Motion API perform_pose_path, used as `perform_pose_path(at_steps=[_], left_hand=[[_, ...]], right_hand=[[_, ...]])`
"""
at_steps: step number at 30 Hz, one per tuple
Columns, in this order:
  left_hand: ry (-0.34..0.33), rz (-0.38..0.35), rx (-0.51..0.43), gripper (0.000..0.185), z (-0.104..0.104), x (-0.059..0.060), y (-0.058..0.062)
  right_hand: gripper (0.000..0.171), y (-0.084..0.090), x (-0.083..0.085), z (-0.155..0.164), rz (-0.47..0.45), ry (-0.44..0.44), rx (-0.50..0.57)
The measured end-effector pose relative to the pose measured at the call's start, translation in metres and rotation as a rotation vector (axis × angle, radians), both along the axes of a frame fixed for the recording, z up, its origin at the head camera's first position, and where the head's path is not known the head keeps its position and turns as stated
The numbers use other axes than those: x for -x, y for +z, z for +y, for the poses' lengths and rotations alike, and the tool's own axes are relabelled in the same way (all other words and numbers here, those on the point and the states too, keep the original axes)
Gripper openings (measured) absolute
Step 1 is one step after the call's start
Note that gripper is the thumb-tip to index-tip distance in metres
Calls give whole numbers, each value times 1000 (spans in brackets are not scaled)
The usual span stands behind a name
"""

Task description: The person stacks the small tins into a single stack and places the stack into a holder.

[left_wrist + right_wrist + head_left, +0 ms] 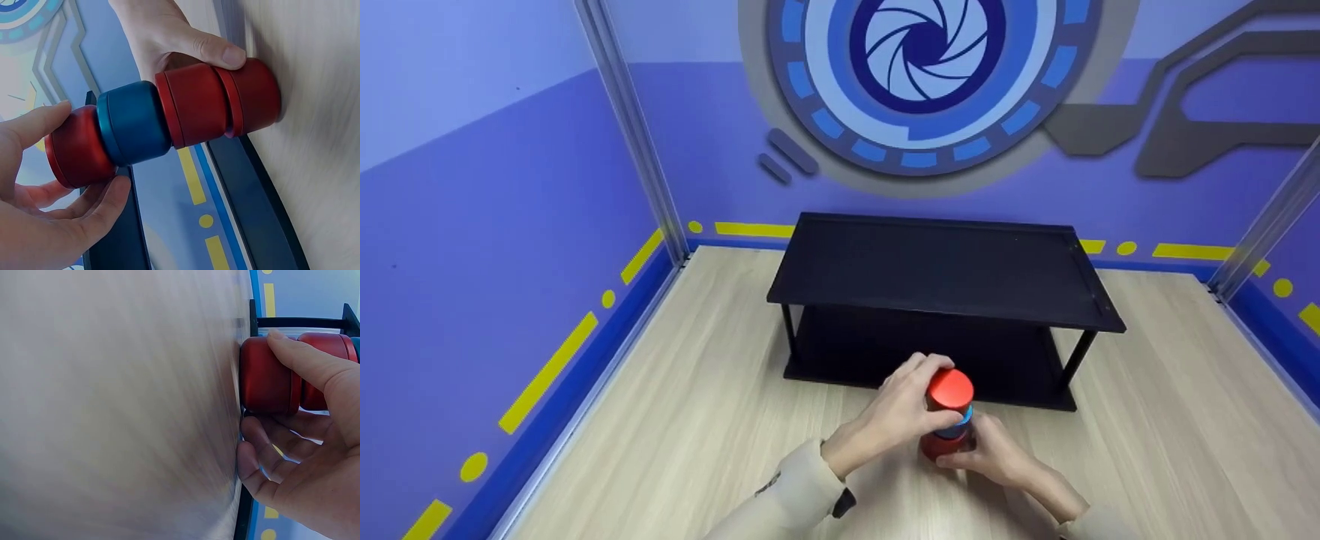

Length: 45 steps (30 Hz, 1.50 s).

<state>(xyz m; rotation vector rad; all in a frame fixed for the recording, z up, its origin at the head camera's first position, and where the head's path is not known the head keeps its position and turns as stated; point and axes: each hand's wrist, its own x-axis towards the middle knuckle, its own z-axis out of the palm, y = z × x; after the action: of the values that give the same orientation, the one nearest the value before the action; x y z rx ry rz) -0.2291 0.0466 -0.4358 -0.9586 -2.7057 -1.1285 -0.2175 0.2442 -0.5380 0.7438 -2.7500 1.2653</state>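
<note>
Several small metal canisters stand stacked on the wooden table, one on another. From the bottom they are a red canister (257, 98), a second red canister (197, 107), a blue canister (135, 124) and a top red canister (951, 388). The left hand (894, 409) grips the top one between thumb and fingers. Low on the stack, the right hand (999, 452) holds the bottom red canister (263, 377), its thumb across the side. In the left wrist view the stack is slightly uneven, with the canisters a little offset. The head view hides much of the lower stack behind both hands.
A black two-tier shelf (945, 266) stands just beyond the hands, with its lower board (840, 349) close to the stack. Blue printed walls (525, 240) enclose the table (682, 420) at the back and sides.
</note>
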Motion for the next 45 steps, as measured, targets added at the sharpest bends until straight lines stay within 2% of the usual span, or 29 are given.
perform_pose_path(at_steps=[8,13,15,18,21,23,27,32,36,39,45], left_hand=[[-21,-9,-4,59,2,0,-3],[-39,-12,-14,67,1,2,-6],[-56,-48,-11,74,-1,2,-7],[-100,-157,-18,87,-8,4,-11],[-132,-269,-15,96,-18,9,-21],[-139,-317,4,95,-24,14,-29],[-128,-366,90,80,-29,21,-45],[-137,-371,139,67,-24,24,-63],[-159,-324,127,59,-16,26,-74],[-178,-289,107,59,-13,28,-78],[-197,-269,87,55,-10,30,-82]], right_hand=[[54,0,-1,-1,1,-17,1],[55,0,-3,0,15,-10,10],[57,0,-3,0,20,-14,2],[61,2,-4,0,12,-1,-18],[61,4,-5,2,-31,26,-15],[58,6,-6,4,-52,34,-7],[51,9,-8,8,-69,20,-23],[51,9,-8,9,-81,37,-27],[50,8,-8,9,-50,34,-40],[47,8,-7,9,-27,29,-50],[45,7,-5,9,-50,20,-56]])
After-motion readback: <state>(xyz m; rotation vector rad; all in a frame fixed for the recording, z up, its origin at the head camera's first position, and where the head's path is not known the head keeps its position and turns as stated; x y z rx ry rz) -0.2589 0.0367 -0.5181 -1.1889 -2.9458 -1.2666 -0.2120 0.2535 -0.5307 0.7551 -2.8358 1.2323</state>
